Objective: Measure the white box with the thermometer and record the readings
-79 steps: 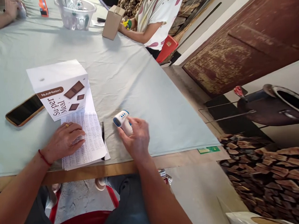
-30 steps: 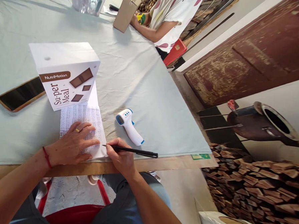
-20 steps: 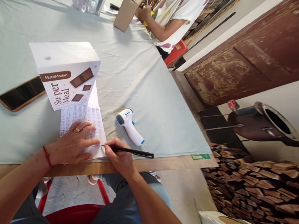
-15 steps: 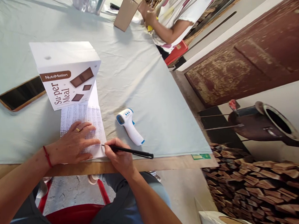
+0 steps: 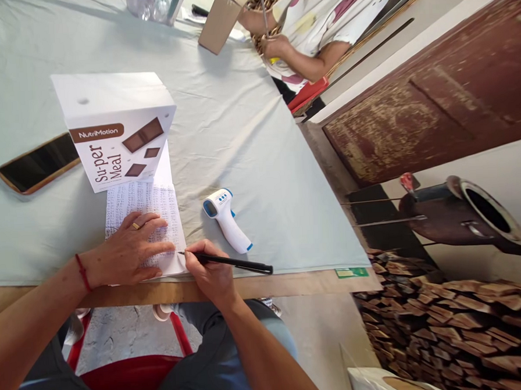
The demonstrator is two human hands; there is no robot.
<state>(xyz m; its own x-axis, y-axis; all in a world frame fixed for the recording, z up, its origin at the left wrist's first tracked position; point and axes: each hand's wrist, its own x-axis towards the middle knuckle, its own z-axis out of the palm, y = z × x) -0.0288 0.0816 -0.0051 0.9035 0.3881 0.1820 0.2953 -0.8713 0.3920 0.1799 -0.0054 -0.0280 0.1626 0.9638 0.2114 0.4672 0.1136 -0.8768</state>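
Observation:
My left hand [image 5: 134, 248] lies flat with fingers spread on a notebook page [image 5: 156, 200] covered in rows of small handwriting. A gold ring and a red string bracelet show on that hand and wrist. In my right hand [image 5: 212, 273] a black pen [image 5: 242, 264] is gripped, its tip at the page's right edge. Behind the page stands a white box [image 5: 121, 129] printed "NutriMotion Su-per Meal", hiding the page's far part. Just right of my right hand rests a white and blue infrared thermometer [image 5: 227, 220].
A smartphone [image 5: 40, 163] lies left of the box, partly behind it. At the far side are a brown carton [image 5: 223, 19], a clear plastic bag [image 5: 154, 4] and a co-worker [image 5: 313, 35]. Stacked firewood [image 5: 460, 330] and a dark metal stove [image 5: 458, 214] stand off the table's right.
My right hand and the pen have shifted slightly right along the page. The co-worker's arms and body have moved a little to the right. My left hand has stayed put.

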